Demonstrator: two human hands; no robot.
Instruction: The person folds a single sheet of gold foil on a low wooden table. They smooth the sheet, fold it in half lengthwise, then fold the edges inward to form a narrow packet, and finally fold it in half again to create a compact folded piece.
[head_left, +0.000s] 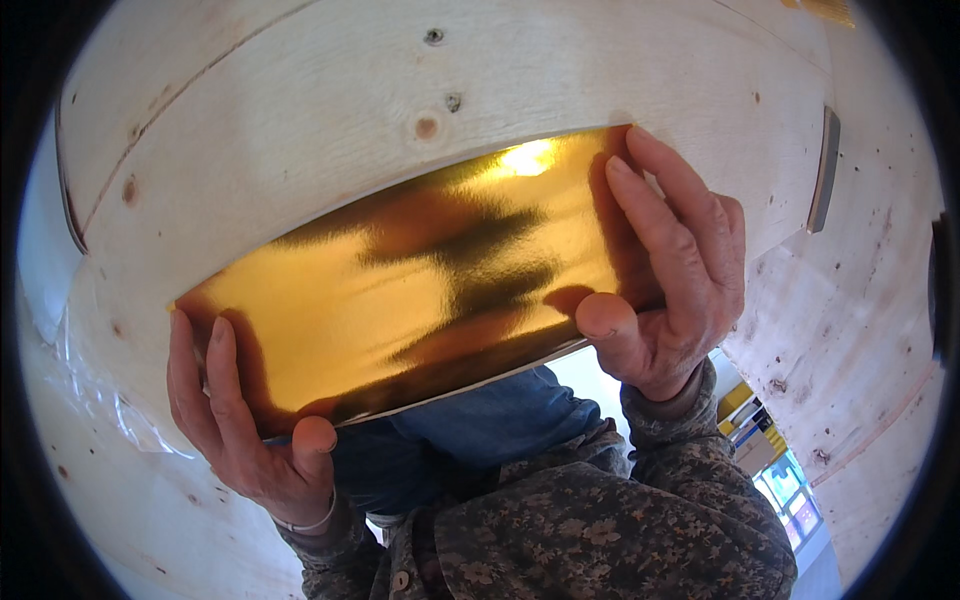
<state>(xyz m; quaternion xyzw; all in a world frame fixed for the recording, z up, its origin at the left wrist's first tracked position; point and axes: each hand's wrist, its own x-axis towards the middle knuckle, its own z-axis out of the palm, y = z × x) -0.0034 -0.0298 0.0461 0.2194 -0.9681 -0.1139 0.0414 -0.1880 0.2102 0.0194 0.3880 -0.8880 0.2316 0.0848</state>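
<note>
A mirror-like gold rectangular sheet (400, 285) spans the space between my two hands, tilted so its right end is farther from me. It reflects a bright light and dark, blurred shapes. My left hand (250, 420) grips the near left end, fingers along the short edge and thumb at the near corner. At the opposite end, my right hand (680, 265) has its fingers along the right edge and its thumb pressed on the near corner. The sheet's underside is hidden. Behind it lies a pale knotted plywood surface (330, 130).
Crinkled clear plastic film (110, 385) hangs at the left edge of the wood. On the right is a narrow grey-brown strip (824, 170), with another plywood panel (850, 330) beside it. Yellow items and a bright window-like patch show at the lower right.
</note>
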